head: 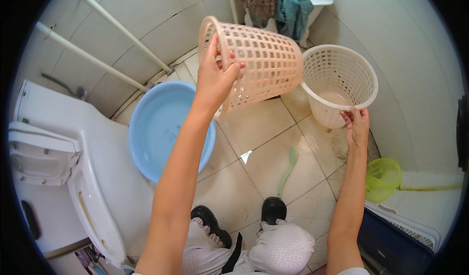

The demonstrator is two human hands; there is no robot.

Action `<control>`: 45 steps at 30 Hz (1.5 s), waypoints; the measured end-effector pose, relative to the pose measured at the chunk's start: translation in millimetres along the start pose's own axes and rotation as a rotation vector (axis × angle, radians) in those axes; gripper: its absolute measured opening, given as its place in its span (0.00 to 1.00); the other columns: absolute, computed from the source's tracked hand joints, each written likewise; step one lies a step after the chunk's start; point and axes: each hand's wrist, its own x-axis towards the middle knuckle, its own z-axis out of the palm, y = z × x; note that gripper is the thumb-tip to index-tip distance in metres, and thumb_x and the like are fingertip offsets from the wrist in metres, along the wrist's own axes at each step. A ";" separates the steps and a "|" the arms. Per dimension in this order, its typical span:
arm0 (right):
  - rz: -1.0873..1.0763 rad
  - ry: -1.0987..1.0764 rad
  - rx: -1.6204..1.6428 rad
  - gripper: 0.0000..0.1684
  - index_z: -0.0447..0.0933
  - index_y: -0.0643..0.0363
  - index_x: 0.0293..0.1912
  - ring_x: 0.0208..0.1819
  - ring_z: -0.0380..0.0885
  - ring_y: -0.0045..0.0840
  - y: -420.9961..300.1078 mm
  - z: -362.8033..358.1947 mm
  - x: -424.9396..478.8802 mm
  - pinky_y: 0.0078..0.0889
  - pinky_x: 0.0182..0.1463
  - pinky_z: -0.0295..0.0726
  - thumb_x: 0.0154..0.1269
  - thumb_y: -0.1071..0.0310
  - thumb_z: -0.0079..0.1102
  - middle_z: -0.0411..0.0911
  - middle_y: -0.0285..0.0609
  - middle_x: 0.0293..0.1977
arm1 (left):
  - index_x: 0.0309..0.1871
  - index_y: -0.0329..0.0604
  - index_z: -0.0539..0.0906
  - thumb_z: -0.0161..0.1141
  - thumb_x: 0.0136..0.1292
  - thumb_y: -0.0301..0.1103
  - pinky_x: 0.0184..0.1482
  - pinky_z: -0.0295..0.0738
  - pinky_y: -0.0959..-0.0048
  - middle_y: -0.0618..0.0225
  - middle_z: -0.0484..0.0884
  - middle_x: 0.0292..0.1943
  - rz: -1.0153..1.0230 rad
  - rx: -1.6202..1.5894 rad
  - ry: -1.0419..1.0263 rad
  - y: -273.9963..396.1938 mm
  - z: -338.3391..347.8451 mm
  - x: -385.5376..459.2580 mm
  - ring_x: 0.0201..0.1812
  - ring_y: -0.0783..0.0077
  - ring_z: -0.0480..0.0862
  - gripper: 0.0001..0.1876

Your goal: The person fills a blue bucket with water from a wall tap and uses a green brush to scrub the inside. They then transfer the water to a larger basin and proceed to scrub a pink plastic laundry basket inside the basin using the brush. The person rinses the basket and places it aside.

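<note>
My left hand (216, 77) grips the rim of a pink plastic lattice basket (263, 61), with the thumb outside and the fingers over the edge. The basket is tipped on its side, its mouth facing left and its base against or just over the second basket. At the right, my right hand (356, 123) pinches the near rim of a whitish lattice basket (331, 108), which stands roughly upright by the wall. Its inside shows a pale bottom.
A blue basin (137, 143) with water stands beside a white toilet (99, 209). On the tiled floor lie a green-handled brush (289, 169) and a white scrap (246, 156). A yellow-green net scoop (383, 180) is at right, above a dark blue bin (392, 238). Cloths (293, 7) hang at the back.
</note>
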 end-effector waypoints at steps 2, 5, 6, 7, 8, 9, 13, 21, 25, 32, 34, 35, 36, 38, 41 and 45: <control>0.072 0.003 0.014 0.10 0.66 0.64 0.45 0.36 0.76 0.24 21.4 -1.0 -0.3 0.27 0.41 0.83 0.63 0.75 0.51 0.72 0.43 0.37 | 0.70 0.41 0.53 0.52 0.56 0.20 0.41 0.81 0.72 0.65 0.68 0.45 0.010 0.065 -0.020 12.7 -18.0 -2.3 0.43 0.67 0.81 0.37; 0.198 -0.003 0.015 0.11 0.66 0.64 0.44 0.36 0.75 0.24 40.3 13.3 -18.7 0.28 0.41 0.82 0.65 0.72 0.52 0.73 0.43 0.37 | 0.69 0.45 0.58 0.50 0.57 0.19 0.40 0.80 0.74 0.66 0.71 0.43 0.053 0.242 -0.008 30.5 -56.8 -11.9 0.41 0.71 0.81 0.34; 0.238 -0.006 0.000 0.11 0.66 0.63 0.44 0.36 0.75 0.24 41.1 18.5 -27.0 0.28 0.40 0.81 0.65 0.70 0.52 0.73 0.42 0.37 | 0.69 0.44 0.59 0.49 0.58 0.18 0.40 0.79 0.74 0.65 0.72 0.42 0.062 0.302 0.001 41.1 -70.6 -20.6 0.40 0.72 0.81 0.33; 0.271 -0.002 -0.022 0.11 0.66 0.62 0.44 0.35 0.75 0.23 41.7 19.6 -34.9 0.27 0.39 0.81 0.66 0.68 0.52 0.73 0.41 0.36 | 0.68 0.43 0.60 0.48 0.58 0.18 0.39 0.79 0.75 0.64 0.73 0.42 0.071 0.353 0.003 49.4 -83.0 -29.3 0.39 0.72 0.81 0.32; 0.317 -0.016 -0.106 0.11 0.67 0.61 0.43 0.34 0.75 0.22 46.1 18.2 -42.5 0.26 0.38 0.80 0.66 0.66 0.52 0.73 0.40 0.34 | 0.68 0.48 0.62 0.47 0.58 0.16 0.40 0.78 0.74 0.65 0.73 0.42 0.051 0.358 0.023 56.1 -96.9 -39.9 0.39 0.73 0.80 0.32; 0.364 -0.032 -0.190 0.11 0.67 0.60 0.42 0.33 0.75 0.21 52.8 15.4 -52.1 0.26 0.37 0.79 0.66 0.64 0.52 0.74 0.39 0.32 | 0.68 0.49 0.62 0.47 0.58 0.16 0.40 0.78 0.74 0.65 0.73 0.42 0.043 0.398 0.048 59.2 -110.2 -52.6 0.39 0.73 0.80 0.32; 0.569 -0.327 -0.716 0.16 0.69 0.58 0.37 0.29 0.77 0.21 120.0 -25.7 -103.4 0.24 0.30 0.77 0.64 0.54 0.55 0.73 0.37 0.24 | 0.67 0.53 0.63 0.46 0.56 0.13 0.40 0.78 0.73 0.62 0.74 0.43 0.045 0.593 0.078 42.1 -159.7 -95.7 0.38 0.70 0.79 0.35; 0.311 -0.407 -1.563 0.24 0.70 0.62 0.38 0.35 0.78 0.48 229.2 -60.6 -186.2 0.46 0.39 0.75 0.56 0.50 0.59 0.78 0.54 0.31 | 0.62 0.54 0.69 0.53 0.48 0.15 0.36 0.76 0.66 0.64 0.77 0.43 0.202 1.250 -0.036 -45.8 -217.8 -166.8 0.38 0.62 0.79 0.34; 0.244 -0.379 -1.572 0.20 0.69 0.62 0.38 0.35 0.77 0.48 246.6 -66.9 -186.6 0.48 0.39 0.74 0.58 0.55 0.57 0.78 0.55 0.31 | 0.56 0.53 0.74 0.55 0.49 0.18 0.37 0.76 0.66 0.69 0.78 0.41 0.083 1.294 -0.163 -63.6 -216.7 -182.7 0.40 0.64 0.78 0.29; 0.009 -0.244 -1.273 0.11 0.68 0.63 0.42 0.32 0.76 0.44 217.6 -22.6 -180.2 0.42 0.37 0.72 0.65 0.66 0.50 0.76 0.54 0.30 | 0.53 0.56 0.78 0.59 0.45 0.20 0.40 0.77 0.68 0.79 0.80 0.46 0.003 1.257 -0.197 -99.2 -234.4 -201.7 0.45 0.68 0.77 0.27; -0.089 -0.298 -1.124 0.11 0.68 0.63 0.42 0.29 0.73 0.37 199.0 -1.6 -174.7 0.36 0.35 0.71 0.66 0.65 0.50 0.74 0.50 0.27 | 0.52 0.57 0.79 0.59 0.45 0.20 0.40 0.77 0.69 0.81 0.81 0.46 -0.024 1.247 -0.224 -107.3 -237.9 -203.4 0.45 0.69 0.77 0.27; -0.107 -0.350 -1.070 0.11 0.69 0.64 0.41 0.28 0.72 0.34 187.3 15.1 -169.9 0.33 0.34 0.70 0.66 0.65 0.50 0.73 0.47 0.26 | 0.52 0.58 0.79 0.58 0.45 0.20 0.41 0.77 0.69 0.81 0.81 0.46 -0.043 1.240 -0.236 -109.4 -239.9 -205.3 0.45 0.69 0.77 0.27; -0.129 -0.394 -1.019 0.11 0.69 0.64 0.41 0.27 0.70 0.30 174.6 31.1 -164.5 0.30 0.33 0.69 0.67 0.65 0.50 0.71 0.45 0.25 | 0.51 0.58 0.79 0.58 0.45 0.20 0.41 0.77 0.69 0.82 0.81 0.46 -0.054 1.227 -0.250 -111.8 -240.4 -205.6 0.45 0.69 0.77 0.27; -0.120 -0.452 -0.966 0.12 0.70 0.64 0.40 0.25 0.66 0.24 157.1 58.9 -154.5 0.26 0.31 0.66 0.67 0.63 0.51 0.69 0.40 0.23 | 0.51 0.59 0.80 0.58 0.45 0.20 0.41 0.77 0.70 0.83 0.81 0.46 -0.064 1.207 -0.273 -117.9 -242.9 -208.3 0.45 0.70 0.76 0.27; 0.017 -0.534 -0.887 0.13 0.71 0.64 0.39 0.23 0.63 0.17 152.0 90.4 -144.7 0.21 0.28 0.63 0.66 0.62 0.52 0.66 0.34 0.21 | 0.50 0.60 0.81 0.58 0.44 0.20 0.43 0.77 0.70 0.83 0.82 0.47 -0.085 1.192 -0.304 -125.9 -248.1 -212.8 0.45 0.70 0.77 0.28; 0.391 -0.528 -0.685 0.11 0.70 0.56 0.36 0.13 0.56 0.08 147.8 128.6 -151.4 0.15 0.15 0.54 0.66 0.59 0.53 0.60 0.25 0.16 | 0.49 0.60 0.82 0.59 0.42 0.20 0.43 0.76 0.70 0.81 0.82 0.46 -0.125 1.155 -0.338 -130.0 -253.3 -212.7 0.45 0.69 0.76 0.28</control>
